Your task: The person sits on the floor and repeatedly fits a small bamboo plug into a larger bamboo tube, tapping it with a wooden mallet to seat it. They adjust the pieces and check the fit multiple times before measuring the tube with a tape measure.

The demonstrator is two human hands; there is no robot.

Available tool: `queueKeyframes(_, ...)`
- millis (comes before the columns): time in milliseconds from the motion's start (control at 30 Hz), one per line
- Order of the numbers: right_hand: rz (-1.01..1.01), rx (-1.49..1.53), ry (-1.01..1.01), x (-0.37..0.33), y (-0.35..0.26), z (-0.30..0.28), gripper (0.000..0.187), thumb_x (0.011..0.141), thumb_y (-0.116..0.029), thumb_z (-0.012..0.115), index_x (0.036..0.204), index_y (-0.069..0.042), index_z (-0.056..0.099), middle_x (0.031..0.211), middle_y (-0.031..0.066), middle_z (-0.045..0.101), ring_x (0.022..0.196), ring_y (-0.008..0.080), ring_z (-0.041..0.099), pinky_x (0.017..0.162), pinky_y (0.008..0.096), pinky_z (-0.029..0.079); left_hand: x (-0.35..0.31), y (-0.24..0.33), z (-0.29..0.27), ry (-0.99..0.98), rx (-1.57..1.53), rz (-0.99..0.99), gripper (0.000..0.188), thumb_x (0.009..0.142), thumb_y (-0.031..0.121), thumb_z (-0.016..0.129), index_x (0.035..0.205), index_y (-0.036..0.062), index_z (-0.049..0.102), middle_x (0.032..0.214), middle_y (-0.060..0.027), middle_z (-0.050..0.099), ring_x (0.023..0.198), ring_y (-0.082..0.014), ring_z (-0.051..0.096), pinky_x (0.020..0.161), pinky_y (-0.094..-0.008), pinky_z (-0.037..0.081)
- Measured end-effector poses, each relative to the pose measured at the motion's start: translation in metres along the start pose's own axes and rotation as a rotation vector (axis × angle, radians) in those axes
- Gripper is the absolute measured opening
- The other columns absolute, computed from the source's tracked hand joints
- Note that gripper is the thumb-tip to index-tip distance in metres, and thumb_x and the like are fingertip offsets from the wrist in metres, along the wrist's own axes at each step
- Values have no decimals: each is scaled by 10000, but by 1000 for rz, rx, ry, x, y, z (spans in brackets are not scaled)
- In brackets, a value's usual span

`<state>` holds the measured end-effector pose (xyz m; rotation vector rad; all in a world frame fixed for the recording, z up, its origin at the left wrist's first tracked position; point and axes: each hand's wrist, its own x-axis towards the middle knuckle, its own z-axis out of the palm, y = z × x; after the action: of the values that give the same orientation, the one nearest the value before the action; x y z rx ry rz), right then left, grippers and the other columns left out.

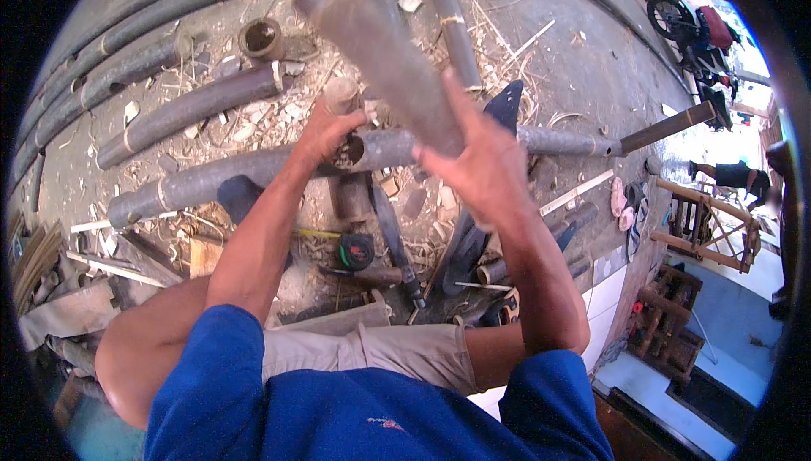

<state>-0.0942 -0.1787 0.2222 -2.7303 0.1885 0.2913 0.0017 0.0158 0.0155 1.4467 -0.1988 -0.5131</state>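
Left grip [332,131] is holding a short pale peg [342,95] beside the opening [356,151] in the dark pole [389,148]; right grip [487,165] is holding the near end of a motion-blurred club [376,54], probably stiff, weighty and best gripped there. Opening's edge is looking hard; swing room is probably lying far left, above the shavings [245,132].

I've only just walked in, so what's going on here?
A seated person holds a thick, motion-blurred bar in their right hand. Their left hand grips a short pale piece by an opening in a long grey pole; whether it sits inside, I can't tell. Pale chips litter the floor.
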Motion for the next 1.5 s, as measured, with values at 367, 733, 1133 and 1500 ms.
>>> queueKeyframes(367,53,-61,-231,-1,-5,9,986,802,-394,801,1628,-174,309,1039,247,752,899,332,763,887,439,560,-20,-21,5,278,-65,-124,228,834,169,753,994,45,648,890,-16,681,798,-141,641,731,-307,512)
queueKeyframes(733,-94,371,139,-21,5,13,1012,826,-241,838,1638,-93,254,1317,238,676,1167,292,694,1036,387,514,-18,-2,14,199,-26,-39,375,813,227,849,1084,31,680,937,-11,709,875,-126,656,795,-308,529)
queueKeyframes(1133,-143,409,337,21,-6,-2,983,799,-367,839,1622,-190,332,1187,253,710,1074,331,724,926,410,583,5,-17,-2,100,89,-137,274,822,233,766,1010,39,722,864,-9,696,766,-128,619,703,-329,515)
queueKeyframes(1500,81,242,-156,0,-9,7,1020,806,-446,769,1642,-135,274,1210,305,699,1104,385,719,999,419,521,-44,-20,27,254,-15,-81,315,808,118,806,1079,45,664,980,-18,683,889,-142,637,804,-323,523)
